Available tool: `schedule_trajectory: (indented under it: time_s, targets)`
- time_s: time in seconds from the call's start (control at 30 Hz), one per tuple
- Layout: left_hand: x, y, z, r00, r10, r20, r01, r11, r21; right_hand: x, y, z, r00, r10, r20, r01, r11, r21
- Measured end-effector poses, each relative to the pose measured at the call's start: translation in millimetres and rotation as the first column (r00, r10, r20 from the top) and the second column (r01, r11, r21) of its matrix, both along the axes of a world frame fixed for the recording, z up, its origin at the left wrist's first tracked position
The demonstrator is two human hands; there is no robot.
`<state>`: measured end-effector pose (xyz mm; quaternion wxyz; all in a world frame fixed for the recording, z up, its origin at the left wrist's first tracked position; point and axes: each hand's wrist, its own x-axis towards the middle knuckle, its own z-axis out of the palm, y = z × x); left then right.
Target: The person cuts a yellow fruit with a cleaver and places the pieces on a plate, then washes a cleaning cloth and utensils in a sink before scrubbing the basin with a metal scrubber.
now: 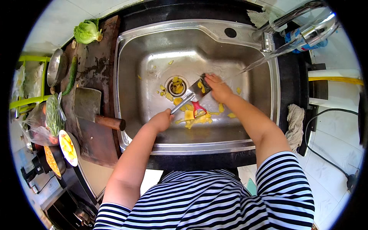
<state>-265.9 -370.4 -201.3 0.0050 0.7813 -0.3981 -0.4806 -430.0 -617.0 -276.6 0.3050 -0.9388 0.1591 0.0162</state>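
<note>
My left hand (161,120) grips the metal handle of a kitchen knife with a broad blade (196,88), held slantwise over the sink. At the blade's far end, my right hand (217,87) presses a dark scouring pad (207,81) against the metal; its fingers are partly blurred. Yellow patches show on the blade, as scraps or a reflection, I cannot tell which. Below the knife a red peeler (198,107) lies among yellow peelings (194,122) on the bottom of the stainless steel sink (152,95). More peelings sit in the drain (177,87).
Water runs from the chrome faucet (312,33) into the sink's right side. On the wooden board (95,60) at left lie a cleaver (89,103), lettuce (87,31) and a cucumber (71,76). Nearby stands a bowl of yellow pieces (69,148). A rag (295,126) lies at right.
</note>
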Motion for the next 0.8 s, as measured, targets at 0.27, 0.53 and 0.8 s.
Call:
schedule_trajectory:
  time_s: [0.27,0.53,0.8]
  targets:
    - [-2.4,-7.8,-2.4,0.999,-0.037,0.008,0.037,0.999,-0.013,2.5,0.9,3.7,0.999,0.008,-0.053,-0.011,0.998,-0.055]
    - [-1.4,-7.5,-0.8,1.0,-0.027,-0.005,0.027,0.999,0.034,-5.8,-11.7,5.4,0.987,0.147,-0.072,-0.159,0.964,-0.215]
    - [0.0,-1.6,-13.0,1.0,-0.027,0.002,0.027,0.999,0.035,-8.4,-11.3,6.7,0.978,0.144,-0.15,-0.172,0.964,-0.2]
